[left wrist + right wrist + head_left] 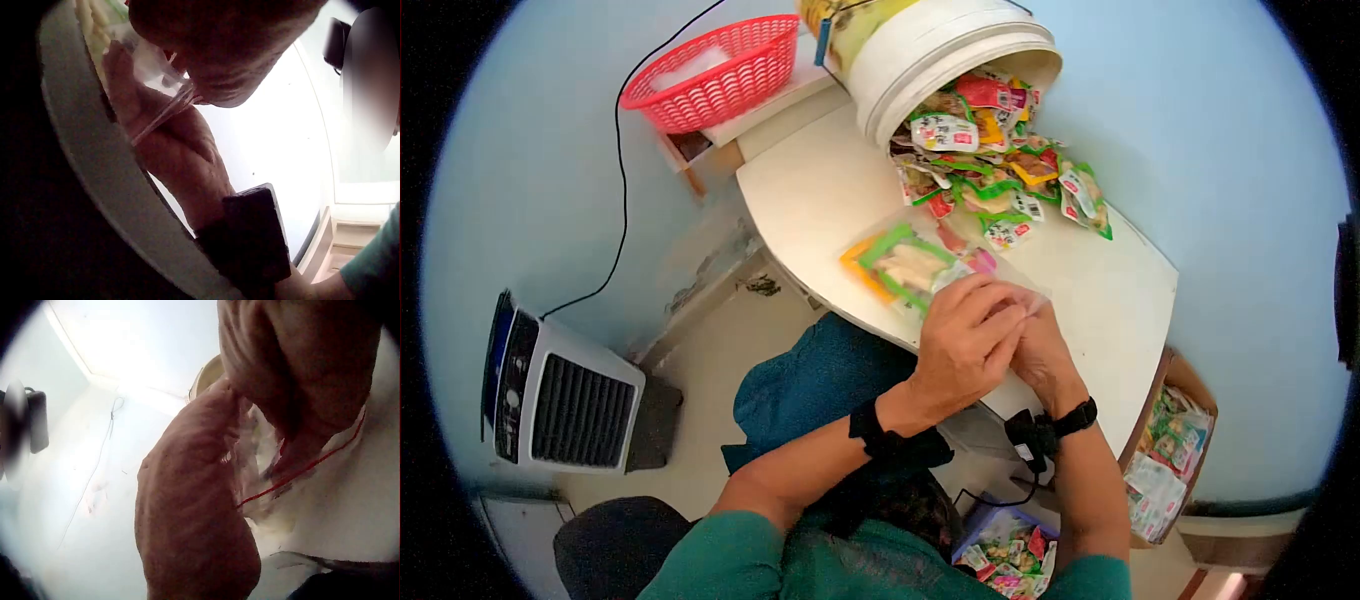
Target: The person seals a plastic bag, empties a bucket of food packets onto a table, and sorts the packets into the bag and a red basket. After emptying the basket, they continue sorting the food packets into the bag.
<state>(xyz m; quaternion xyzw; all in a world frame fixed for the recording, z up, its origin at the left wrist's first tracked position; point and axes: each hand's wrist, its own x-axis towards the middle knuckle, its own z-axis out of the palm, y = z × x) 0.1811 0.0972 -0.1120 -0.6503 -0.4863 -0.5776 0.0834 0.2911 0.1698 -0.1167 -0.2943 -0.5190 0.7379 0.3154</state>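
Pinching the bag [915, 268] with left hand [968, 340] and right hand [1045, 352] together, bulk toward 10 o'clock, nearer the left.

Your listing: sleeves [710, 560], green; wrist straps [870, 428], black; basket [730, 90], pinkish red, latticed; bucket [950, 45], white, with yellow patterning; table [1100, 300], white; wall [1200, 150], pale blue; cooler [580, 410], white (you'll note its black slatted grille); packets [945, 132], mixed green, red, yellow and white; crate [972, 525], bluish purple.
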